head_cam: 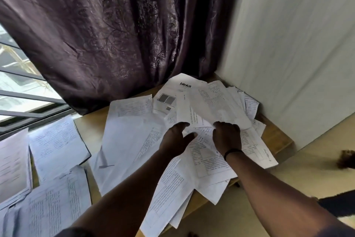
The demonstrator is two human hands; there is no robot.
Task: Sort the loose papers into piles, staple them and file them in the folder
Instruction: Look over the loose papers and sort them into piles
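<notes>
Head view: your left hand [177, 136] and right hand [226, 136] both pinched sheets atop loose heap [192, 121], directly under fingers. Sorted piles [55, 144] lay left of left hand. Risk: sheets overhanging table [276, 136] edge below your wrists could slide off if tugged.

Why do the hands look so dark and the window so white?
In the head view, daylight floods the window and washes it out, so the left hand and right hand on the papers show dim; the wide lens bends the edges.
</notes>
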